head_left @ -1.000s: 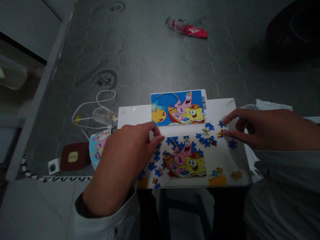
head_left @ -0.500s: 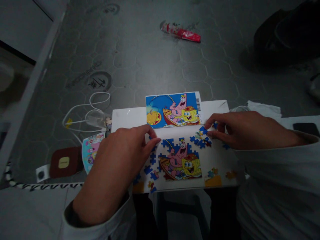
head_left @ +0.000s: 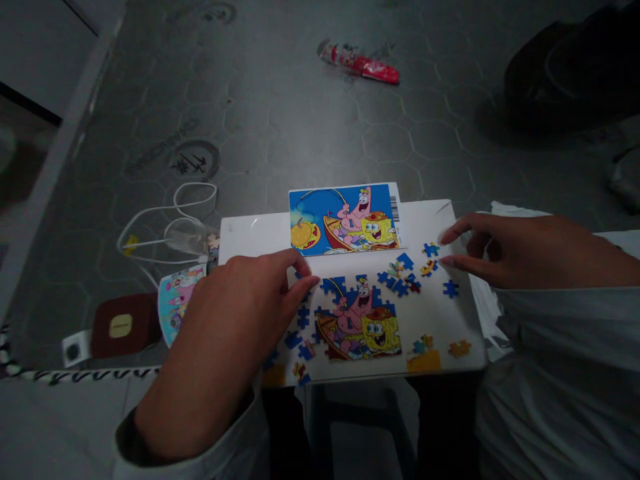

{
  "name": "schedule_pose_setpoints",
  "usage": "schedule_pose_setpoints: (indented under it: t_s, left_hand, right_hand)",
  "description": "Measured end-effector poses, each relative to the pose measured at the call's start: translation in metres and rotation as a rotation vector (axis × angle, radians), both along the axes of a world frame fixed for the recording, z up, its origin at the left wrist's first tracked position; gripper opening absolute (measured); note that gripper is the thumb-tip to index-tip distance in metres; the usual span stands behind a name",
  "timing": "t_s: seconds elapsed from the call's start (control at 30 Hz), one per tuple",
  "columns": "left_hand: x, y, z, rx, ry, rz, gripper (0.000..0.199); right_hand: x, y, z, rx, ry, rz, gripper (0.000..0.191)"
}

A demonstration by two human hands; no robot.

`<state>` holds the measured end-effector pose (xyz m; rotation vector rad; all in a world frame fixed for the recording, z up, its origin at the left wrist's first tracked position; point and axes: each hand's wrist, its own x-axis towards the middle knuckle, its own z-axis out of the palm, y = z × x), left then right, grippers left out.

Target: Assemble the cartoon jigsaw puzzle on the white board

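Observation:
A partly joined jigsaw puzzle of a pink starfish and a yellow sponge in a boat lies on a white box. My left hand rests at its left, thumb and forefinger slightly apart and a bit of blue showing between them. Several loose blue pieces lie partly under that hand. My right hand hovers at the box's right edge with thumb and forefinger spread, holding nothing. Nearest its fingertips are a blue puzzle piece and a yellow-and-red piece. A cluster of blue pieces sits further left.
Behind the puzzle is a picture card with the same scene. A brown case, a white cable and a colourful curved-edged package are at left. A red wrapper lies on the tiled floor.
My right hand has moved right, away from the clustered blue pieces, uncovering loose pieces near the box's right side. My left hand stays almost in place.

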<state>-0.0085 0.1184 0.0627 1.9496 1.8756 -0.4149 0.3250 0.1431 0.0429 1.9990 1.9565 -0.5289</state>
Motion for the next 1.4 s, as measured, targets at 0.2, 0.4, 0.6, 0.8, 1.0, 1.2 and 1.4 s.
schedule_pose_setpoints:
  t_s: [0.2,0.4,0.6,0.8,1.0,1.2,1.4]
  left_hand:
    - [0.001,0.001,0.001,-0.013,0.01,0.01,0.019]
    - [0.001,0.001,0.0,-0.001,0.004,-0.003,0.021]
    - [0.0,0.001,0.0,-0.008,0.013,0.0,0.022]
    - [0.001,0.003,0.0,-0.049,0.007,0.021,0.023]
    - [0.001,0.004,0.003,-0.075,-0.007,0.033,0.023]
    - [0.001,0.004,0.006,-0.086,-0.019,0.037,0.023]
    - [0.001,0.004,0.006,-0.089,-0.013,0.036,0.022]
  right_hand:
    - [0.004,-0.008,-0.006,-0.152,0.021,-0.02,0.04]
    - [0.007,-0.006,-0.012,-0.207,0.036,-0.009,0.043]
    - [-0.005,0.0,-0.008,-0.125,0.031,-0.002,0.037]
    - [-0.015,0.005,-0.003,-0.177,-0.036,-0.004,0.023]
    - [-0.013,0.003,-0.004,-0.152,-0.001,-0.026,0.025]
    - [-0.011,-0.001,-0.009,-0.162,0.024,-0.021,0.02]
    - [-0.015,-0.003,-0.008,-0.238,-0.022,-0.028,0.024]
